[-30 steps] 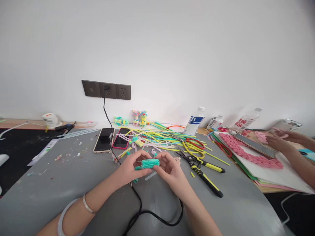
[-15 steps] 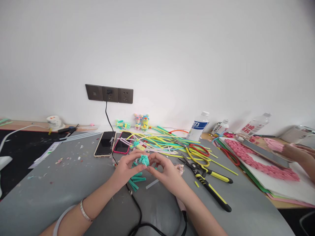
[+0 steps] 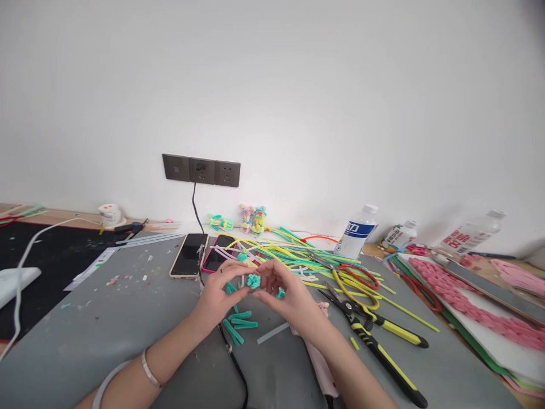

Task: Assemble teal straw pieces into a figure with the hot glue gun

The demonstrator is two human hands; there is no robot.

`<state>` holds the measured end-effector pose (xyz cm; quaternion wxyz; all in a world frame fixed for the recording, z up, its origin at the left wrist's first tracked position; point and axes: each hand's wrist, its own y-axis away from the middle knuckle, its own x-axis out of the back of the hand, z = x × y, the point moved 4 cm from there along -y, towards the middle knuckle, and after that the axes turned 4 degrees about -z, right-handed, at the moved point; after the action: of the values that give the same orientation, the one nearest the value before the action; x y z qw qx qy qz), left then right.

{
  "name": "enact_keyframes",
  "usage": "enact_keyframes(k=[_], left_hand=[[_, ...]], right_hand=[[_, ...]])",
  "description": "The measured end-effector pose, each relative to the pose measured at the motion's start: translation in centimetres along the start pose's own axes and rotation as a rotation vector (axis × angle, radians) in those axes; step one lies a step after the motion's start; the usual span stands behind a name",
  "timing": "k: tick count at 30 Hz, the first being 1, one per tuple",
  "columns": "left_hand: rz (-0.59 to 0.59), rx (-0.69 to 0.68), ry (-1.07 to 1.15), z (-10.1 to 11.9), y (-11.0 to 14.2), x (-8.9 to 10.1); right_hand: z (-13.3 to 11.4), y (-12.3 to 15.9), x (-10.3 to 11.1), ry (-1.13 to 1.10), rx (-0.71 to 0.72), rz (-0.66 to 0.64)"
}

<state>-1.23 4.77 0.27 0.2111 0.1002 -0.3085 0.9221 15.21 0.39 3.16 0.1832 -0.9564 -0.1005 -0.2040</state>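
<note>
Between both hands, just above the grey mat [image 3: 170, 335], is a small curled clump of teal pipe cleaner [image 3: 254, 281]. My left hand [image 3: 219, 292] pinches it from the left with thumb and fingers. From the right, the bent fingers of my right hand [image 3: 292, 295] close on the same clump. Another teal bit [image 3: 280, 293] shows inside the right hand's curve; whether it is held I cannot tell. Several folded teal pipe cleaner pieces [image 3: 242, 325] lie below the hands. Beside them is a translucent stick [image 3: 273, 333]. A pale pink tool with a cord [image 3: 317, 366] sits partly under my right forearm.
Long pipe cleaners [image 3: 289, 250] spread behind the hands, with two phones [image 3: 189, 255] to their left. Black-and-yellow pliers [image 3: 383, 352] and yellow-handled scissors [image 3: 340, 281] lie right. A bottle [image 3: 356, 233] and small pipe cleaner figures [image 3: 258, 220] stand near the wall.
The view has shifted left, so the scene sits farther right. Both hands stay on the teal clump, and a teal bit now shows in the right hand. The other person's hand has left view.
</note>
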Motion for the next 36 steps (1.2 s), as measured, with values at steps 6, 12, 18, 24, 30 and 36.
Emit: enact_keyframes(k=[6,12,18,24,30,36], left_hand=[[-0.002,0.172,0.04,0.2,0.2,-0.2],[-0.002,0.114,0.004,0.4,0.1,-0.3],[-0.03,0.062,-0.073,0.4,0.1,-0.3],[-0.024,0.043,-0.04,0.1,0.1,-0.2],[-0.025,0.041,0.009,0.1,0.0,-0.2],[0.019,0.1,0.07,-0.6,0.0,0.1]], right_hand=[[0.5,0.0,-1.4,0.028,-0.004,0.06],[0.3,0.0,-1.4,0.11,0.046,0.074],[-0.3,0.2,-0.9,0.081,0.039,0.088],[-0.3,0.3,-0.8,0.052,0.056,0.068],[-0.6,0.2,-0.9,0.102,0.062,0.026],[-1.8,3.4,0.9,0.304,-0.07,0.072]])
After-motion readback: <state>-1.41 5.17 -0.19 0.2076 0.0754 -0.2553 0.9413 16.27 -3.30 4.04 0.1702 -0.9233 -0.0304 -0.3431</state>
